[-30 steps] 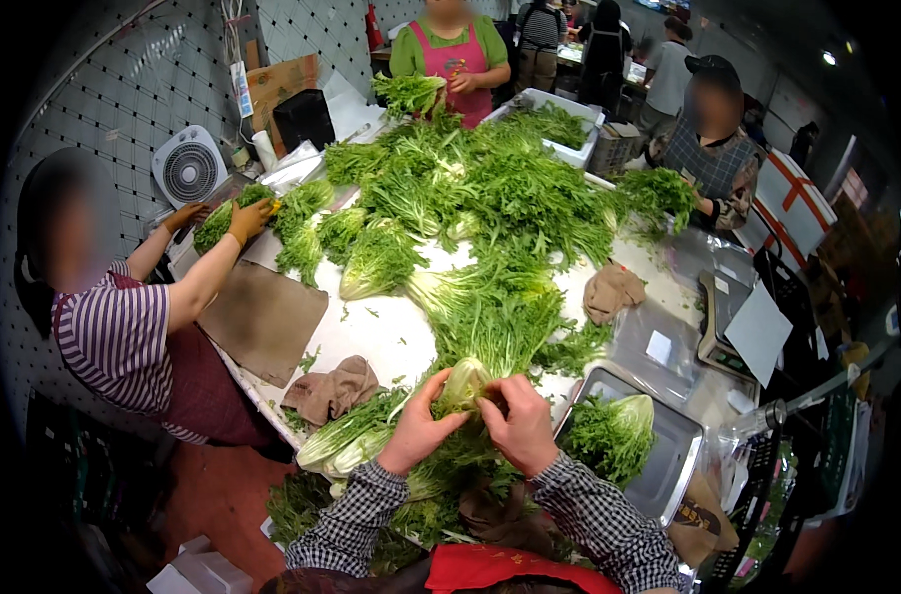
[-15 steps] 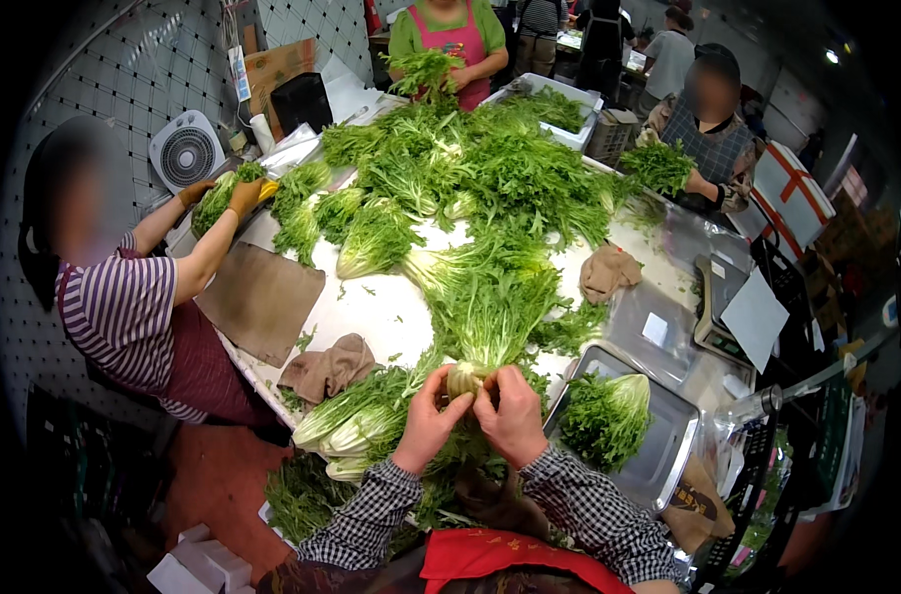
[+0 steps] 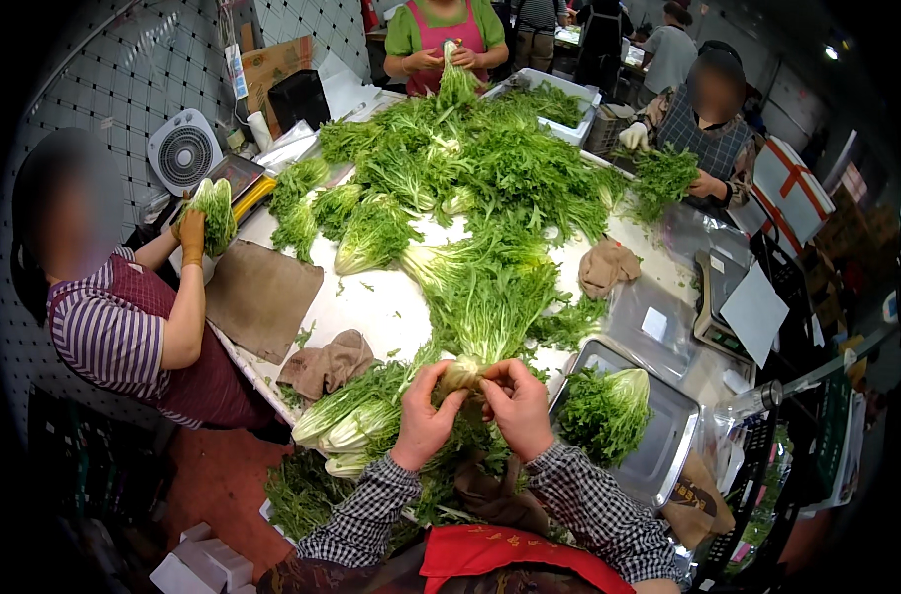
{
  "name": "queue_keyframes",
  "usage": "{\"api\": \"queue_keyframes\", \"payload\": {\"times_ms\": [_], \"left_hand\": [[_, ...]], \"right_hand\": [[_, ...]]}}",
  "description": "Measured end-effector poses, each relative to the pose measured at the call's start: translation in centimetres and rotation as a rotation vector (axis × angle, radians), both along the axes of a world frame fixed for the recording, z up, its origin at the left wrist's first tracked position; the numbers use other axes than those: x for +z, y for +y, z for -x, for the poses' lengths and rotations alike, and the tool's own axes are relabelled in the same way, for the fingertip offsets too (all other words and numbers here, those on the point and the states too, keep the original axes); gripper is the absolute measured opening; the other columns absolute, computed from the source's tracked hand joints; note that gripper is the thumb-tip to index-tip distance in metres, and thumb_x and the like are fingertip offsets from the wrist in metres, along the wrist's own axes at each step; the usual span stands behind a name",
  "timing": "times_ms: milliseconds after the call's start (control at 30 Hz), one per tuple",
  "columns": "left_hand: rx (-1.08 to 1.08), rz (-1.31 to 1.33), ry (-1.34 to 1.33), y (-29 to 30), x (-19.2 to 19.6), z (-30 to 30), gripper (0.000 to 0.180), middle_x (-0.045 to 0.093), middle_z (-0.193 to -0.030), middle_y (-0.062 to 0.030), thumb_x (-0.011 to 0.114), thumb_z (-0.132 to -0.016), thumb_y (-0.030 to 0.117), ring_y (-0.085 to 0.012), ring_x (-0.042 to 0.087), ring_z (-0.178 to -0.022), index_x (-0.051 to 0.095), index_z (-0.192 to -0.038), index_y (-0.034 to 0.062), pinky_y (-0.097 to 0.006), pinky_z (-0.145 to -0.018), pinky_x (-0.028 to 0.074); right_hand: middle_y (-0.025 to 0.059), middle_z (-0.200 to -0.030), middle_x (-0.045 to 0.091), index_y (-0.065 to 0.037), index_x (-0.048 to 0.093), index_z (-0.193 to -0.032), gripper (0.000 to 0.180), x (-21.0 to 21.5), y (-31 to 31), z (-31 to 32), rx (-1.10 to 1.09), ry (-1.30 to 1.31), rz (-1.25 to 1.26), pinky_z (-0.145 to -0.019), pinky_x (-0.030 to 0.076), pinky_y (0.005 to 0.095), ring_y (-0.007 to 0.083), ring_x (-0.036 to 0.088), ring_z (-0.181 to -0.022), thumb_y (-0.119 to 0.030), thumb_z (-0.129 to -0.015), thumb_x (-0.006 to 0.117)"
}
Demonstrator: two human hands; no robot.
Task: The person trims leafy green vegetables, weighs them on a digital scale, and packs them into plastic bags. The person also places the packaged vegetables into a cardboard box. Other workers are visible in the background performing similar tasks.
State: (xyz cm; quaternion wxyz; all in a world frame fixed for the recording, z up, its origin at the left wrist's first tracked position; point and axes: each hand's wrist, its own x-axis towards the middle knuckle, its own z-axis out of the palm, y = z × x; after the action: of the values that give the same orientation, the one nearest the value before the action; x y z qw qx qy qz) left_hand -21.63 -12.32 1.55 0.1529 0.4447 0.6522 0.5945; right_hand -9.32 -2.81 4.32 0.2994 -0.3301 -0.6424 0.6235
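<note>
A head of curly endive (image 3: 490, 307) lies in front of me, its frilly green leaves pointing away and its pale root end toward me. My left hand (image 3: 426, 421) is closed around that root end. From the other side my right hand (image 3: 520, 408) grips the same end, thumb and fingers pinched on the base. Several more pale-stemmed heads (image 3: 356, 429) lie beside my left wrist. To the right of my right hand, another endive head (image 3: 607, 416) rests in a metal tray (image 3: 676, 450).
A big heap of greens (image 3: 510, 173) covers the table's middle. Brown cloths (image 3: 329, 364) (image 3: 609, 267) lie left and right. A scale (image 3: 725, 297) stands at the right edge. Co-workers (image 3: 124, 307) (image 3: 713, 129) handle greens at left, far right and far side.
My right fingers have shifted slightly on the endive's root end. The left co-worker now holds a head upright, pale end up; the far one has turned theirs pale end up.
</note>
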Motion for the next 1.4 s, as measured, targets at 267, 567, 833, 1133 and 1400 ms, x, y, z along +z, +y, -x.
{"api": "queue_keyframes", "payload": {"times_ms": [267, 567, 833, 1133, 1400], "left_hand": [[0.058, -0.002, 0.131, 0.2, -0.2, -0.1, 0.035, 0.059, -0.102, -0.0155, 0.064, -0.083, -0.002, -0.0334, 0.061, -0.091, 0.056, -0.117, 0.0038, -0.039, -0.077, 0.05], [0.092, -0.161, 0.391, 0.2, 0.4, 0.8, 0.035, 0.061, -0.106, -0.0172, 0.058, -0.078, -0.008, -0.0365, 0.061, -0.093, 0.056, -0.112, 0.0021, -0.041, -0.079, 0.051], [0.199, -0.103, 0.382, 1.5, -0.3, 2.2, 0.018, 0.062, -0.098, -0.0098, 0.06, -0.09, 0.002, -0.0215, 0.061, -0.083, 0.055, -0.107, 0.0037, -0.034, -0.071, 0.051], [0.055, -0.081, -0.655, 0.2, -0.8, 1.9, 0.037, 0.061, -0.119, -0.0106, 0.061, -0.095, 0.011, -0.0162, 0.059, -0.107, 0.047, -0.127, -0.0008, -0.03, -0.09, 0.05], [0.01, -0.085, -0.718, 0.2, -1.5, 1.6, 0.035, 0.062, -0.117, -0.0088, 0.06, -0.095, 0.009, -0.0154, 0.06, -0.105, 0.049, -0.127, -0.0012, -0.029, -0.089, 0.05]], "right_hand": [[0.0016, -0.076, 0.061, 0.002, 0.061, -0.099, 0.01, -0.1, 0.0, -0.6, 0.105, 0.002, 0.221, -0.049, 0.048, 0.0226, 0.0074, 0.056, -0.056, -0.006, -0.093, 0.061], [-0.002, -0.074, 0.059, -0.001, 0.062, -0.096, 0.01, 2.6, 0.6, -2.3, 0.463, 0.032, 0.338, -0.049, 0.042, 0.0203, 0.0041, 0.053, -0.057, -0.011, -0.095, 0.061], [0.0084, -0.079, 0.063, -0.001, 0.064, -0.096, 0.014, 4.8, -4.0, -2.6, 0.969, 0.333, -0.243, -0.065, 0.05, 0.0317, 0.0222, 0.063, -0.072, -0.014, -0.092, 0.063], [0.0145, -0.083, 0.06, -0.001, 0.063, -0.09, 0.015, 3.2, -1.4, -2.3, 0.141, -0.153, -0.567, -0.061, 0.051, 0.0373, 0.0312, 0.063, -0.069, -0.009, -0.081, 0.073], [0.0103, -0.084, 0.057, -0.001, 0.063, -0.092, 0.016, 1.5, -0.3, -0.8, 0.265, -0.061, -0.583, -0.061, 0.048, 0.0314, 0.0222, 0.06, -0.069, -0.001, -0.079, 0.073]]}}
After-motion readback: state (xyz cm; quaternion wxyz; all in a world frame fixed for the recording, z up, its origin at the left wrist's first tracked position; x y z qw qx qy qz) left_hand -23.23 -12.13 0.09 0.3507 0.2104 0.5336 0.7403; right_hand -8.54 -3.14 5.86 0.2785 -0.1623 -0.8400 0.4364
